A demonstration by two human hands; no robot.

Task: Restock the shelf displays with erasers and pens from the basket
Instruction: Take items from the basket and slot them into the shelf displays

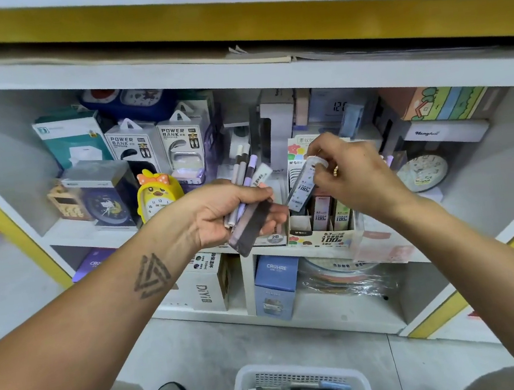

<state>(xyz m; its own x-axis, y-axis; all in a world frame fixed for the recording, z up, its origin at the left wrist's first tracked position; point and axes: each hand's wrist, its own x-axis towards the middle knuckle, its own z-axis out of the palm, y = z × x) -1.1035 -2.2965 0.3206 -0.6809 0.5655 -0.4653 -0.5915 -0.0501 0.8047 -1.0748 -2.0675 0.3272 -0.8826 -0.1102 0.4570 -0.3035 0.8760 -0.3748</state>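
Left hand (219, 213) grips a bundle of pens (244, 177), tips up-right; right hand (347, 173) pinches a lead tube (302, 186), axis near-upright, cap up, above the display box (321, 238).

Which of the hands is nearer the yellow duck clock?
Left. The left hand, holding pens, is just right of the duck clock; the right hand is farther right.
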